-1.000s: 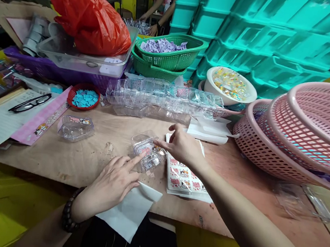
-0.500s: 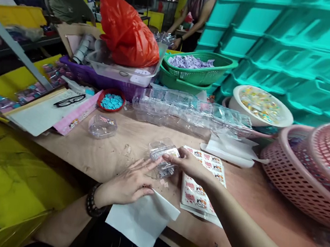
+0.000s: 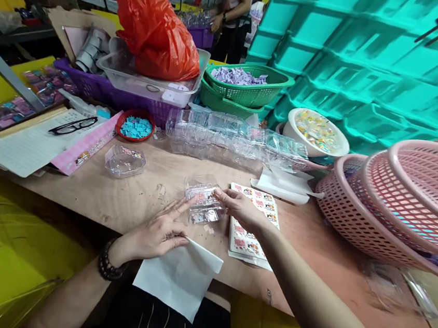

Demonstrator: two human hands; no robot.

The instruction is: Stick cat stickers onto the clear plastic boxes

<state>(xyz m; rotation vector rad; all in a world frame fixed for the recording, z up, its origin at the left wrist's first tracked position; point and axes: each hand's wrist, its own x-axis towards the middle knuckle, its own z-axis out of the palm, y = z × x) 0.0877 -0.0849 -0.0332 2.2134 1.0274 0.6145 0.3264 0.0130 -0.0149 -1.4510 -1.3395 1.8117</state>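
Centre of the frame: a clear plastic box [image 3: 205, 216] lies on the wooden table [image 3: 155, 178], with small pale pieces visible inside and a printed sticker on its lid. The left hand [image 3: 157, 233] rests its extended index finger against the box; its thumb lies on a white paper sheet [image 3: 179, 282], and whether it grips the sheet cannot be told. The right hand [image 3: 238, 208] has thumb and fingertips close together at the lid's right side; whether they pinch it is unclear. Left of centre: a second clear box [image 3: 125, 162]. Above it, a red bowl [image 3: 118, 128] contains blue pieces [image 3: 135, 127]. Upper centre: a green basket [image 3: 245, 94] contains lilac pieces [image 3: 239, 76]. Upper right: a white bowl [image 3: 302, 134] contains clear-wrapped, yellow-and-orange items [image 3: 316, 130].
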